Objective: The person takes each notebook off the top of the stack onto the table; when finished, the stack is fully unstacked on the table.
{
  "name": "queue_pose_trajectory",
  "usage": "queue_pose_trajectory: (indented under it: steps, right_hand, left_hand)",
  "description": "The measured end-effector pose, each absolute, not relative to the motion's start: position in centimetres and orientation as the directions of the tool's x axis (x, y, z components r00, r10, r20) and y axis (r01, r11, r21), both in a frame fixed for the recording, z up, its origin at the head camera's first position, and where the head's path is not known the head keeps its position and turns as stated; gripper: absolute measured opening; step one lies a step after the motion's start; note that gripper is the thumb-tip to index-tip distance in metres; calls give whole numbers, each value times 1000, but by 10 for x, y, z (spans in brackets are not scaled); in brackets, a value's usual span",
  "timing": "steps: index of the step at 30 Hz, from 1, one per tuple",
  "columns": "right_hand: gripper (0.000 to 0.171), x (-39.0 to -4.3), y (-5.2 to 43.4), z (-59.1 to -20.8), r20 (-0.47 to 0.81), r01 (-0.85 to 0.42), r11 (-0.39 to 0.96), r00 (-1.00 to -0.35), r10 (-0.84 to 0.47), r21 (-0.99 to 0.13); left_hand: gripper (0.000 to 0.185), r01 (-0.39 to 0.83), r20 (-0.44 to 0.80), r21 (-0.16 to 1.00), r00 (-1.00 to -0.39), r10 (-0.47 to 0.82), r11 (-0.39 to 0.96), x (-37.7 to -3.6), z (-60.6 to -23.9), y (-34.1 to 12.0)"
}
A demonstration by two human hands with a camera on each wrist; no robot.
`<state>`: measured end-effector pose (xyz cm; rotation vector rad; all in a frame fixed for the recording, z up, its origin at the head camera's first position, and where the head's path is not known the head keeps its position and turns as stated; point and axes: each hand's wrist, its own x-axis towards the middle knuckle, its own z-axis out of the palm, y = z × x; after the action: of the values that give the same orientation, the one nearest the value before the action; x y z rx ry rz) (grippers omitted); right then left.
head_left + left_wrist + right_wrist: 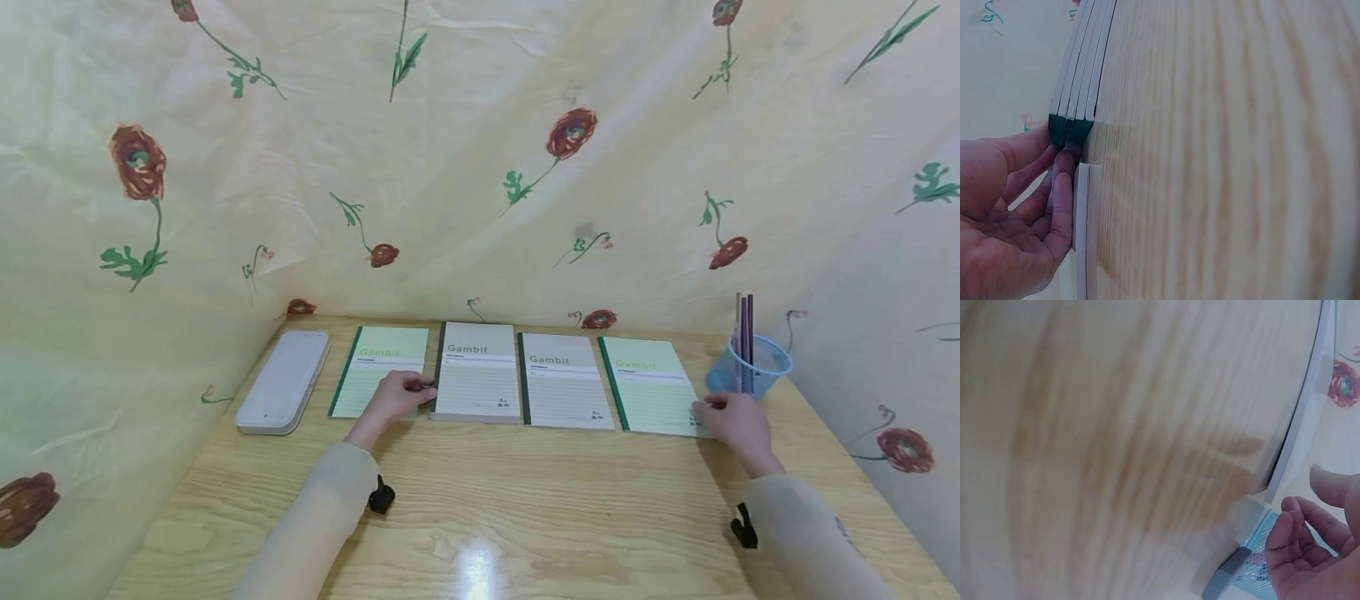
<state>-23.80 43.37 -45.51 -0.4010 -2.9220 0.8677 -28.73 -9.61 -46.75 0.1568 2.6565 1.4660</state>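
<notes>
Four notebook covers lie in a row, green, grey, grey and green from left to right. My left hand (397,396) touches the dark spine edge of the thick grey notebook stack (480,375), its wrist over the left green notebook (382,358). In the left wrist view, the stack (1082,69) shows several layers, with the thumb and fingertips right at its spine. My right hand (735,421) overlaps the lower right corner of the right green notebook (652,379). The right wrist view shows its thumb apart from the bent fingers (1297,531), nothing between them.
Between the stack and the right green notebook lies a thinner grey notebook (562,383). A white case (283,383) stands at the left end. A blue translucent cup (772,362) with dark sticks (746,333) is just behind my right hand. Floral cloth (480,167) hangs behind the wooden table (540,500).
</notes>
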Motion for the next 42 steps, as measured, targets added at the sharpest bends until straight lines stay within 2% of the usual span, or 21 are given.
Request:
queue_pose_trajectory:
  steps: [13,25,33,42]
  right_hand:
    - [51,-250,398,-444,37,117,849,-987,159,-516]
    - [33,-270,323,-436,148,-47,848,-988,38,-529]
    - [37,-279,270,-435,66,-49,786,-998,-10,-616]
    - [31,-282,219,-444,28,-41,715,-999,-31,-698]
  left_hand:
    - [25,22,-56,855,-989,135,517,-287,-471,-96]
    - [26,13,-62,865,-989,133,502,-286,-471,-97]
    - [26,21,-51,862,-990,129,506,-286,-469,-97]
    - [26,31,-43,864,-990,136,503,-288,-470,-96]
